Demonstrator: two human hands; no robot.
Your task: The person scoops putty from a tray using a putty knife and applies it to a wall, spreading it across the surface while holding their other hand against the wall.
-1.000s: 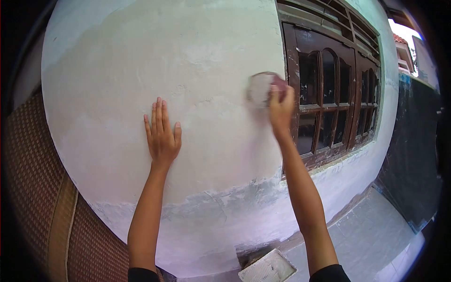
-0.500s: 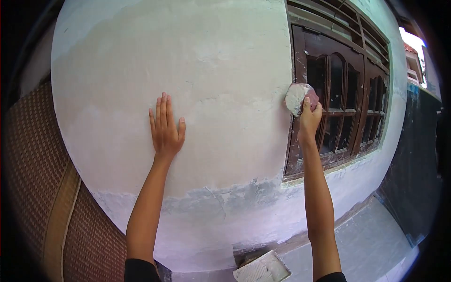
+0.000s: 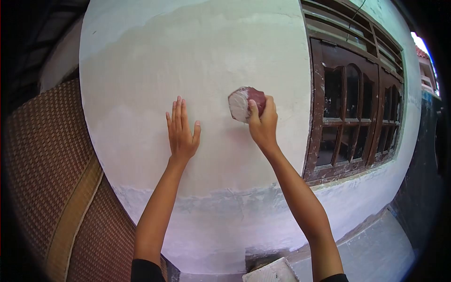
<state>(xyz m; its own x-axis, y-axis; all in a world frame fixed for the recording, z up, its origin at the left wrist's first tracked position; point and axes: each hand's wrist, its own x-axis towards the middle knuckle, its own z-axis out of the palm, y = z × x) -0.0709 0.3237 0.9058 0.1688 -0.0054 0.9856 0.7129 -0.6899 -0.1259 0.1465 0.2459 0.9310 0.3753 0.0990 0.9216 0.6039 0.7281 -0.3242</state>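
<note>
My left hand [image 3: 182, 134] rests flat on the pale plastered wall [image 3: 150, 75], its fingers pointing up and the thumb spread away. To its right, my right hand [image 3: 264, 123] grips a rounded, dark red pad [image 3: 257, 97] by its right side, thumb in front. White residue covers the pad's left part. The pad is held up in front of the wall, between my left hand and the window, and casts a soft shadow below it.
A brown wooden window [image 3: 345, 98] with small panes is set in the wall at the right. Woven brown matting [image 3: 51, 141] stands on the left. Down on the grey floor [image 3: 371, 249], a whitish tray [image 3: 272, 272] sits near the wall's base.
My right hand has moved left with the pad, from the window's edge to over the plain wall. My left hand stays flat on the wall; the whole view has shifted slightly.
</note>
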